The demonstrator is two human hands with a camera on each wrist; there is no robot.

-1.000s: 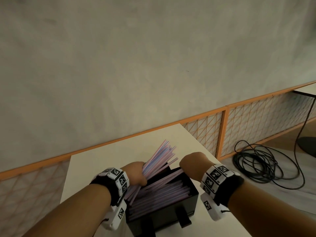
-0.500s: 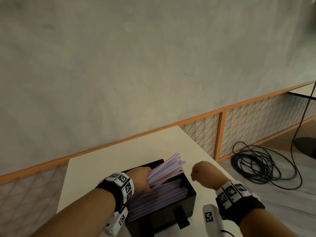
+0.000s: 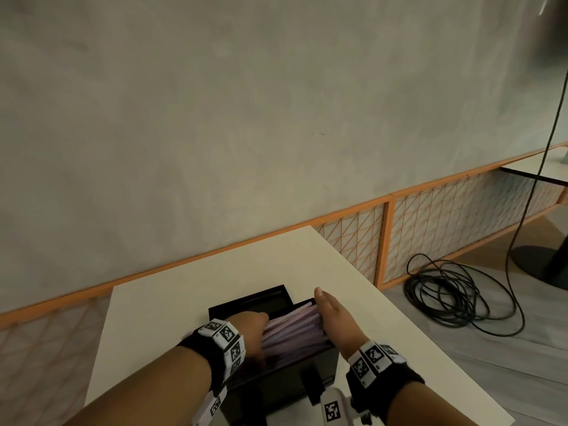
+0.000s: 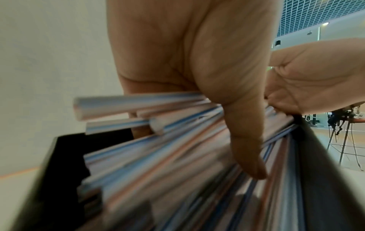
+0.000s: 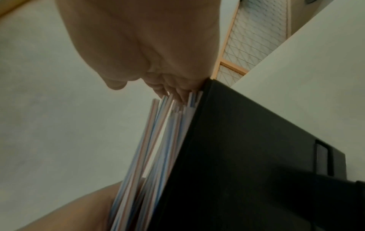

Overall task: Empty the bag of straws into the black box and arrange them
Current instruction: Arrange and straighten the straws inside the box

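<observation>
Head view: black box (image 3: pixel 276 373) sits on the cream table (image 3: pixel 184 302) at bottom centre of the frame, its far compartment bare of straws. The striped straws (image 3: pixel 292 327) lie lengthwise in the near compartment, running toward upper right. Left hand (image 3: pixel 249 330) is inside the box at the left end of the pile, fingers hidden behind the hand. Right hand (image 3: pixel 335 318) is flat, fingers straight and together, its edge set against the right ends of the straws at the box wall. A coiled black cable (image 3: pixel 445 299) lies on the floor at right.

Left wrist view: left hand (image 4: pixel 197 62) fills top centre; fingers reach down behind a bunch of straws (image 4: pixel 177 156), thumb lies across their front, so the bunch is pinched between them. Several straw ends stick out left above the box wall (image 4: pixel 49 179). Frame is motion-blurred. Right hand (image 4: pixel 316 75), palm open, shows at upper right.

Right wrist view: right hand (image 5: pixel 148 46) at top, fingers extended downward, tips touching the straw ends (image 5: pixel 173 103) at the box's top edge. Black box (image 5: pixel 247 156) side fills lower right. Straws (image 5: pixel 150 148) run to lower left.
</observation>
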